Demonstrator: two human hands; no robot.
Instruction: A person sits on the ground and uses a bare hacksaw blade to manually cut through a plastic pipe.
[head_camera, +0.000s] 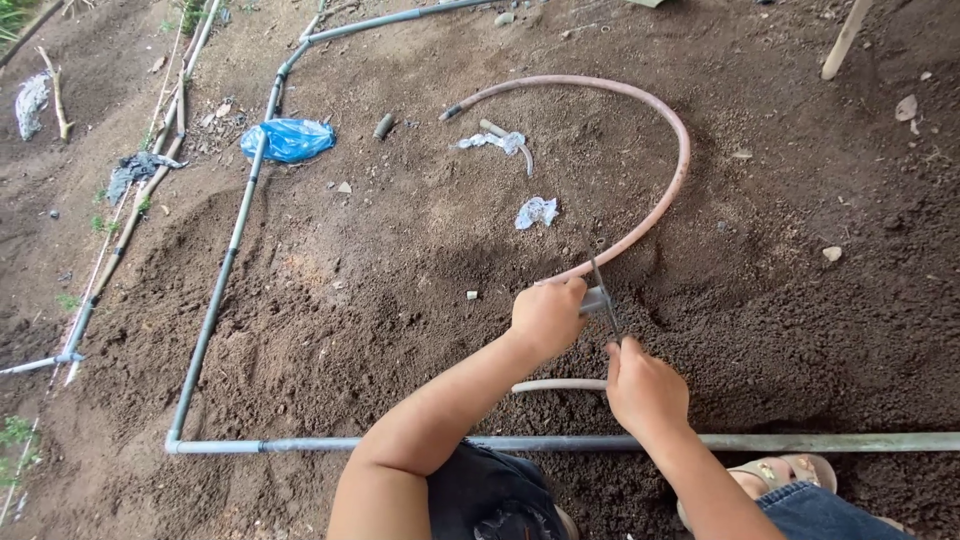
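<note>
Our left hand (547, 315) gripped the curved pink hose (672, 190); our right hand (645, 385) held a thin saw blade (604, 298) across it, above grey pipe (600, 442).

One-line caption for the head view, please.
Left hand grips a curved pinkish hose on bare soil while right hand works a thin saw blade across it.

Two bare hands: left hand (546, 315) and right hand (645, 388), near centre. One curved pinkish hose (672, 135), far right. One blue plastic bag (289, 140), far left. Two white crumpled scraps (536, 211), centre. One sandalled foot (775, 471), near right.
</note>
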